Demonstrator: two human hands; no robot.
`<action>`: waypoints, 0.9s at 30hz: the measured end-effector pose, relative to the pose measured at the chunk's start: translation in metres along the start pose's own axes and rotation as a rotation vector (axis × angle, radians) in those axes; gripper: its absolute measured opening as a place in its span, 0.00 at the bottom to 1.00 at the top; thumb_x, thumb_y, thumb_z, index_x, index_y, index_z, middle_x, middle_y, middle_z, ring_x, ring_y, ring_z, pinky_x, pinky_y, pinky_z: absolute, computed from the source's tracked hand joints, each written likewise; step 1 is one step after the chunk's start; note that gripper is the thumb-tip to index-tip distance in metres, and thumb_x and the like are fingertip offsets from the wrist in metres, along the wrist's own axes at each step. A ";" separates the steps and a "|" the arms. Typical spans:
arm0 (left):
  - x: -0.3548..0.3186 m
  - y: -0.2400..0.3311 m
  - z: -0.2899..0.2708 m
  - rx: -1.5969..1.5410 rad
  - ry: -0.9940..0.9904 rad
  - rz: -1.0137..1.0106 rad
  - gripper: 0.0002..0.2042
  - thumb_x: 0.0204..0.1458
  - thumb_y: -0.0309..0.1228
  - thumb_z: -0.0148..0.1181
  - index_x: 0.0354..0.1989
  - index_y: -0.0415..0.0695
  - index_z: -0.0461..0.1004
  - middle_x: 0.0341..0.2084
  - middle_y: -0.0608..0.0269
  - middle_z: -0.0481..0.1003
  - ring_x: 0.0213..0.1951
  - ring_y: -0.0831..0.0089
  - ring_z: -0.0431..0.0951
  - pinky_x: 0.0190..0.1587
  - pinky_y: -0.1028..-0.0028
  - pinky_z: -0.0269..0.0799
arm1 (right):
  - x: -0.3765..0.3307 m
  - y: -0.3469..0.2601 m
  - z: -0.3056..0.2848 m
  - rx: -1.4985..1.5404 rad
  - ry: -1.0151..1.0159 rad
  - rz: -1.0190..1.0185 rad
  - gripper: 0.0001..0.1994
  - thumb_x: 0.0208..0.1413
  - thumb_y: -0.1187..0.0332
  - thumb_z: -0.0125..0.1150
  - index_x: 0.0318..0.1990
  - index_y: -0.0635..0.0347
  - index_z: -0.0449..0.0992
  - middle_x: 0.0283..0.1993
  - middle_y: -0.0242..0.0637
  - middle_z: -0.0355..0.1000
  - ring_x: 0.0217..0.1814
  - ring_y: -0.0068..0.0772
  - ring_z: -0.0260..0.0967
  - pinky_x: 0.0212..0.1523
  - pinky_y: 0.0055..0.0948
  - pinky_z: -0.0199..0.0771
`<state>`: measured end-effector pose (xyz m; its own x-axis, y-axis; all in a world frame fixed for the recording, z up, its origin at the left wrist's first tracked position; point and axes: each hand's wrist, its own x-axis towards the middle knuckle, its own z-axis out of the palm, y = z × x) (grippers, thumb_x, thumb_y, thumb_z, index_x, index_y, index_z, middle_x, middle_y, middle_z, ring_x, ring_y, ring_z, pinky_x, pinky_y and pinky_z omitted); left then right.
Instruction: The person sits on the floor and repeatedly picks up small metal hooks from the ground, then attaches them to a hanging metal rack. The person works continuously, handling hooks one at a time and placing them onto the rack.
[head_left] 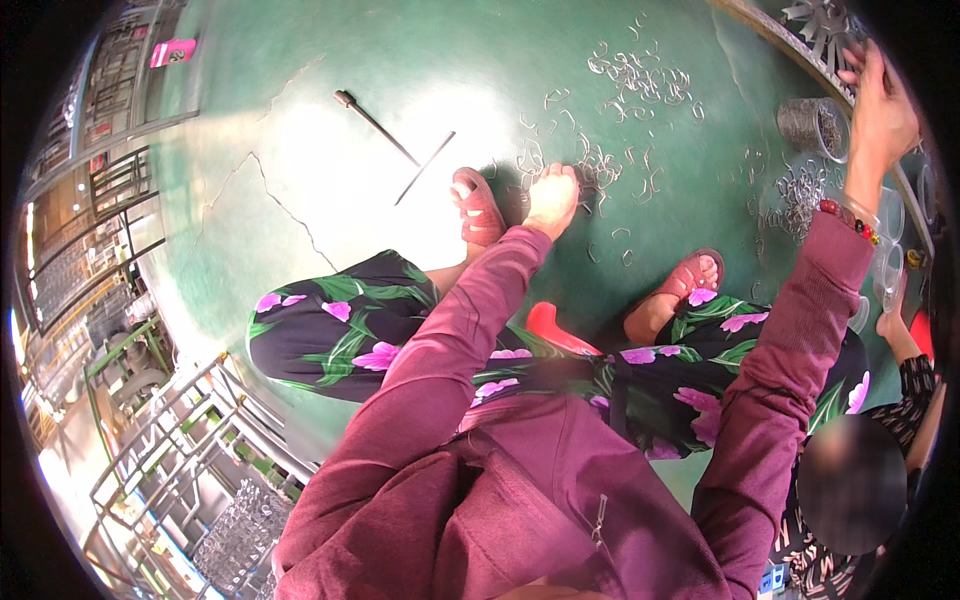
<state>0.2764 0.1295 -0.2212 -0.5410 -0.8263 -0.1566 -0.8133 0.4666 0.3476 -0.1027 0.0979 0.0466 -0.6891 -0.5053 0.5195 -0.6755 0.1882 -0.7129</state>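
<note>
On the green floor (450, 50), a round grey tub (802, 123) stands near the right rim of the view, and the rest is placed from it. Just on the wearer's side of the tub lies a dense pile of curved metal pieces (800, 197). Well to the tub's left, more of these pieces are strewn in loose clusters, one farther from the wearer and one around the left hand (553, 200). That hand is down among them, its fingers curled in; whether they pinch a piece, I cannot tell. The right hand (880, 115) is raised just right of the tub, its fingers spread, near a fanned metal bundle (822, 25) that sits beyond the tub; contact with that bundle cannot be made out. Beaded bracelets (850, 222) circle the right wrist, and clear plastic cups (887, 255) stand nearer the wearer than the tub. Far to the tub's left, past the left hand, two dark rods (378, 128) lie slantwise, their ends close together, near one red sandal (480, 212). On the tub's near side, low at the right, another person (915, 385) sits close by.
</note>
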 end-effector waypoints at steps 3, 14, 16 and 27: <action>0.004 -0.002 -0.002 0.020 0.039 -0.059 0.08 0.53 0.29 0.52 0.36 0.38 0.68 0.32 0.48 0.72 0.36 0.53 0.75 0.39 0.60 0.71 | -0.003 -0.009 0.001 -0.049 -0.001 0.090 0.18 0.58 0.58 0.55 0.43 0.66 0.78 0.37 0.35 0.79 0.31 0.17 0.75 0.36 0.15 0.71; 0.007 -0.015 -0.014 -1.117 0.116 -0.499 0.10 0.49 0.15 0.52 0.41 0.33 0.70 0.28 0.55 0.75 0.29 0.69 0.77 0.33 0.74 0.76 | -0.007 -0.013 0.002 -0.029 -0.037 0.068 0.18 0.56 0.55 0.54 0.42 0.61 0.79 0.34 0.34 0.79 0.30 0.19 0.76 0.35 0.18 0.72; 0.012 -0.016 -0.018 -1.397 0.034 -0.529 0.08 0.51 0.19 0.56 0.40 0.33 0.71 0.30 0.58 0.76 0.29 0.74 0.77 0.33 0.77 0.76 | -0.012 -0.025 0.002 0.067 -0.034 0.086 0.17 0.57 0.57 0.55 0.42 0.63 0.79 0.34 0.37 0.79 0.28 0.21 0.75 0.33 0.19 0.72; 0.076 0.096 -0.130 -1.633 -0.298 -0.144 0.10 0.58 0.33 0.53 0.40 0.39 0.66 0.34 0.58 0.73 0.37 0.72 0.76 0.32 0.72 0.77 | -0.004 -0.028 -0.008 0.129 0.016 0.094 0.14 0.57 0.66 0.57 0.27 0.70 0.75 0.24 0.37 0.68 0.16 0.25 0.69 0.18 0.25 0.68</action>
<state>0.1852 0.0708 -0.0801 -0.6617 -0.6560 -0.3630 0.1045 -0.5601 0.8218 -0.0831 0.1016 0.0679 -0.7521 -0.4773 0.4545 -0.5694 0.1233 -0.8128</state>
